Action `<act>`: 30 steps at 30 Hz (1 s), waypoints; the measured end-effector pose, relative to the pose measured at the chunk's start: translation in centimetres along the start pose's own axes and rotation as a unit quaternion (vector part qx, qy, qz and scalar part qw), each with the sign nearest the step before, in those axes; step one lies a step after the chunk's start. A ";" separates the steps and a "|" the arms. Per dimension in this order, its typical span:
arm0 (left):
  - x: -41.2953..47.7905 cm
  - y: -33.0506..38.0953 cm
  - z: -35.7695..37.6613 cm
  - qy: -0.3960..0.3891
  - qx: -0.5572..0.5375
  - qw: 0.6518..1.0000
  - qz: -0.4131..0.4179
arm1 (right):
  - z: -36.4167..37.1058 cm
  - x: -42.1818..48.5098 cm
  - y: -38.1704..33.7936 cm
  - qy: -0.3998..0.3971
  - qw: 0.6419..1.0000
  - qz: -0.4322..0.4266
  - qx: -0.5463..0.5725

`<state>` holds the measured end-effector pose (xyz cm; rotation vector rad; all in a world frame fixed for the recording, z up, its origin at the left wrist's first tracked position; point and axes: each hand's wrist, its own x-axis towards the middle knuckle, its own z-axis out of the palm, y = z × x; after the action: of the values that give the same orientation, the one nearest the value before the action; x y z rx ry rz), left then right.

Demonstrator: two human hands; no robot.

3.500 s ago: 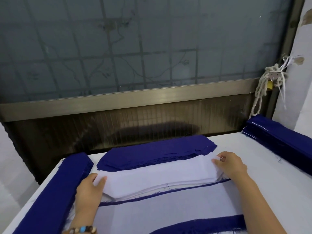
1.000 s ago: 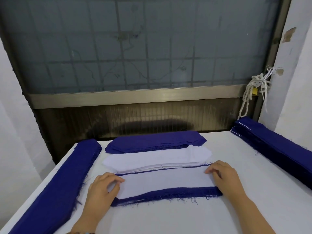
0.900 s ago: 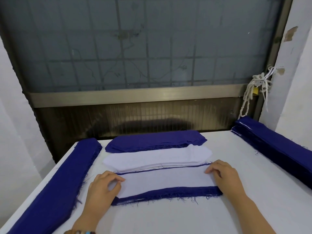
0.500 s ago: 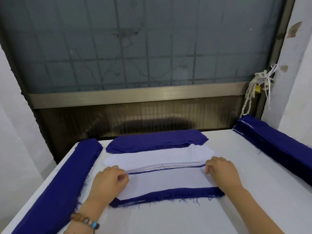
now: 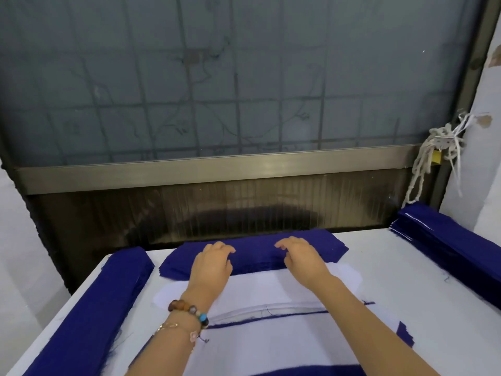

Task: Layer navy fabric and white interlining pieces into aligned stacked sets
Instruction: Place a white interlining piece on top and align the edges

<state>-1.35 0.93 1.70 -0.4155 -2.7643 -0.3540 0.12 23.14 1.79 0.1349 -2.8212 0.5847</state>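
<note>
The navy stack [image 5: 254, 255] lies at the middle of the worktop's [image 5: 406, 278] far edge. Its long axis runs left to right, parallel to that edge, and its slant-cut ends point toward the two sides. Both hands rest on top of it, palms down. The left hand [image 5: 212, 264] is on the left half and the right hand [image 5: 301, 257] on the right half, near each other. Each hand has its fingers spread a little and loosely bent, with the tips touching the top navy piece. Whether any tip has caught an edge of cloth cannot be told.

Just nearer the person, touching the navy stack's near side, lies the white interlining stack [image 5: 260, 290]. It is parallel to the navy stack, with tapered ends pointing left and right, and both forearms cross over it. Nearer still lies the layered set [image 5: 271, 346], a white piece on navy, also with its long axis left to right. A thin navy line shows along its far edge.

Half a second ago the hands were at the two ends of the layered set's far edge, well apart. Now they have reached across the white stack to the navy one and drawn closer together. The white stack and the layered set lie as they did.

A long navy pile [image 5: 95, 308] runs along the left edge and another [image 5: 450, 242] along the right edge, both near to far. A beaded bracelet [image 5: 187, 310] circles the left wrist.
</note>
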 end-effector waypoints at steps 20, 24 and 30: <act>8.0 -0.4 7.8 0.012 0.021 1.000 0.000 | 6.5 8.8 1.1 -0.004 0.998 -0.030 -0.060; 7.9 -0.6 7.8 0.030 0.065 0.997 0.026 | 6.5 8.7 0.6 0.000 0.995 -0.045 -0.090; 7.9 -0.4 7.8 0.025 0.089 0.994 0.059 | 7.1 8.1 0.9 0.067 0.978 -0.108 -0.166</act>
<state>-10.75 4.69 -2.75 -0.5151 -2.6792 -0.0860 -9.42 20.77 -2.72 0.3189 -2.6775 0.0699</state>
